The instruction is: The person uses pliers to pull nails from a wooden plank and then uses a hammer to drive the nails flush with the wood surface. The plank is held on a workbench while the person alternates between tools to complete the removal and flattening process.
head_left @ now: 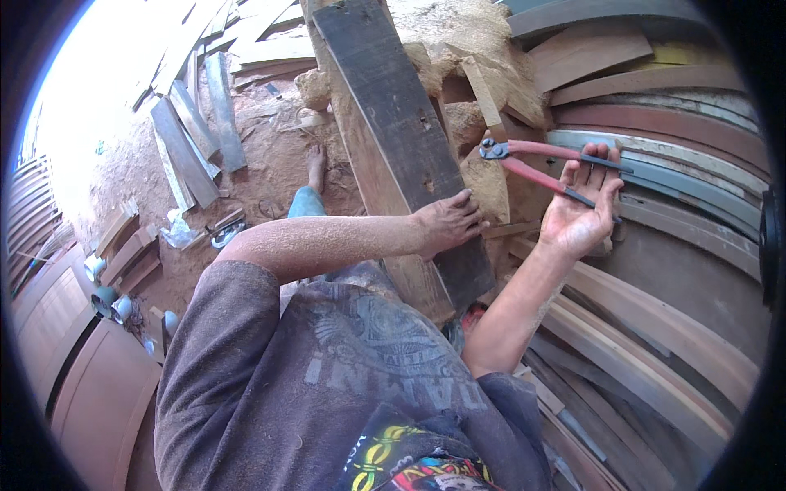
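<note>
A long dark plank (383, 98) lies lengthwise on a thicker, paler beam (348, 131); its face has a few holes or marks. My left hand (450, 222) rests on the near part of this plank, fingers stretched out and lying on its surface. To the right of the plank, my right hand (583, 204) is raised, palm up. It holds a pair of pincers (536, 153) with red handles and dark handle ends. Their handles are spread apart across my fingers, and the metal head points left.
Long boards (655, 319) are stacked along the right. Loose grey offcuts (184, 147) lie on the dusty ground at the left, near a clear plastic bag (178, 229). Wooden panels (106, 393) stand at the lower left. Sawdust (450, 24) is heaped beyond the plank.
</note>
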Motion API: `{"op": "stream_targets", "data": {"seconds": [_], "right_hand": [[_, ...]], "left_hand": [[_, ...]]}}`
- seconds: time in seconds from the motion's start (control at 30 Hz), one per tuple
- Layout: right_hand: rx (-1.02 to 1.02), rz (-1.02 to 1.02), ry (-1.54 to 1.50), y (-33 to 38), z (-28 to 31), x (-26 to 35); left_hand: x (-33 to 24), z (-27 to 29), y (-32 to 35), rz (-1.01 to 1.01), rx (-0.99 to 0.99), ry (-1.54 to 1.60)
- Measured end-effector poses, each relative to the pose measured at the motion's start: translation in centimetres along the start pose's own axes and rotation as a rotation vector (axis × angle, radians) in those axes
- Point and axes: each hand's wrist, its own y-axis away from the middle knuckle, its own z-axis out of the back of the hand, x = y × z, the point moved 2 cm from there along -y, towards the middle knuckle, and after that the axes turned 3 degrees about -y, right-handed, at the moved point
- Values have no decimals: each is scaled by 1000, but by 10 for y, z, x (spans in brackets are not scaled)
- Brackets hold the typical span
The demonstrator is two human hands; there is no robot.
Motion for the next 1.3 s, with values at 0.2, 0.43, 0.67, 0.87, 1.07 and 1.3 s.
{"op": "stream_targets", "data": {"seconds": [0.2,0.43,0.67,0.87,1.07,1.3], "right_hand": [[-5,1,-31,36,43,19],[-102,-9,15,60,57,10],[-125,1,56,71,64,14],[-95,-80,62,77,45,5],[36,-260,81,60,-17,-36],[-49,-290,282,51,-51,-65]], "left_hand": [[-7,-10,43,-176,-45,61],[-8,-14,64,-282,-48,102],[1,-13,64,-311,-28,157],[-8,-13,60,-232,-29,65],[-28,-40,56,-126,-238,69],[-42,-44,54,-60,-340,135]]}}
